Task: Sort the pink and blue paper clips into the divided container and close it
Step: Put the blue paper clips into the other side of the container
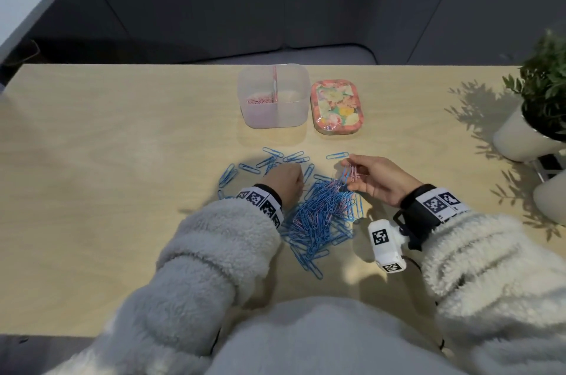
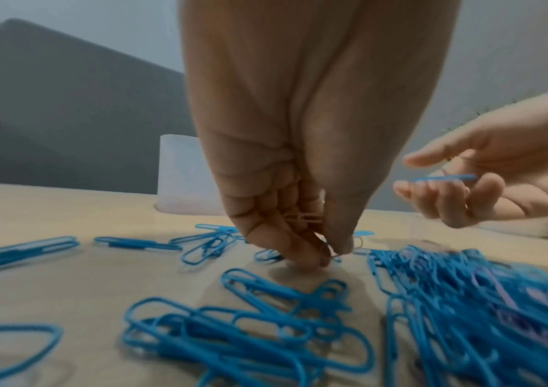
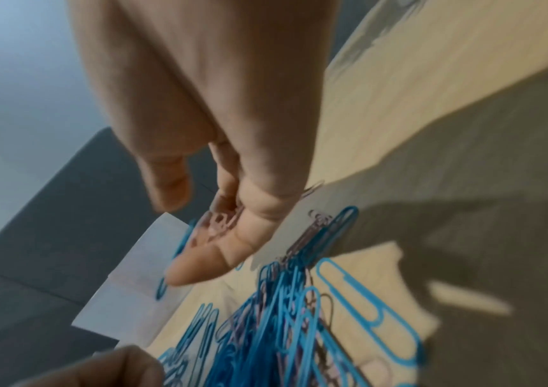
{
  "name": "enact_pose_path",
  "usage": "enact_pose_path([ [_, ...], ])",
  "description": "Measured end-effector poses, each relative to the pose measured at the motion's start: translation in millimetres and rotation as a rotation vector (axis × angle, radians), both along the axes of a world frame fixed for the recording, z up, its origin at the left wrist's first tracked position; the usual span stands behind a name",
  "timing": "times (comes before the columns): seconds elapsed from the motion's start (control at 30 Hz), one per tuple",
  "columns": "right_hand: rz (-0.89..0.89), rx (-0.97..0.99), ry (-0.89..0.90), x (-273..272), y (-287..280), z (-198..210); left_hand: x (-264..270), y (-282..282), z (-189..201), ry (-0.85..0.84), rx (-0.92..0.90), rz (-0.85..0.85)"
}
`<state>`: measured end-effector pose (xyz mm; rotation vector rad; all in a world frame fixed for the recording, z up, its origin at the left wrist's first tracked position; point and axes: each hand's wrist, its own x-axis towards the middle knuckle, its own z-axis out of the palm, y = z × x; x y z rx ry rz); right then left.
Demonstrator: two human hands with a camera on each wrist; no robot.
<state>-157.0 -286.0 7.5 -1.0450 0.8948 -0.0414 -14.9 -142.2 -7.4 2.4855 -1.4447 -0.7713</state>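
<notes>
- Fluffy white sleeves closest.
- Tangled heap of thin blue and pink wire paper clips on table: light, slippery, snaggy.
- Left hand pinching pink clips; right hand holding some.
- Best pinched at one end.

Left hand knuckles up, fingertips bunched down in a pinch. Right hand at its 3 o'clock, palm rolled inward, fingers loosely curled, thumb pointing 10 o'clock. Both forearms in fleece sleeves, wrist bands on.
</notes>
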Motion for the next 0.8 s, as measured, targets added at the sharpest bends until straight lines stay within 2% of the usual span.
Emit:
enact_pose_path([
  [0.13,0.121,-0.237,0.056,-1,3,-7,6,-5,4,0.222,-0.058,0.158],
  [0.27,0.191,-0.334,0.115,-6,-2,-7,0,-19,12,0.665,-0.080,0.414],
  [0.33,0.268,-0.443,0.177,-11,-9,-6,-4,-24,15,0.822,-0.104,0.507],
  [0.4,0.286,-0.610,0.240,-19,-19,-3,-5,-27,11,0.792,-0.134,0.456],
  [0.47,0.212,-0.810,0.296,-26,-30,0,-7,-30,10,0.714,-0.129,0.382],
  [0.57,0.133,-0.985,0.400,-29,-40,-3,-9,-36,7,0.709,-0.117,0.402],
  [0.63,0.185,-0.997,0.480,-26,-43,-11,-11,-42,7,0.683,-0.124,0.417],
  [0.7,0.262,-0.979,0.537,-21,-42,-17,-10,-48,4,0.503,-0.139,0.375],
  [0.8,0.309,-0.987,0.482,-12,-41,-27,-11,-55,-4,0.290,-0.144,0.346],
])
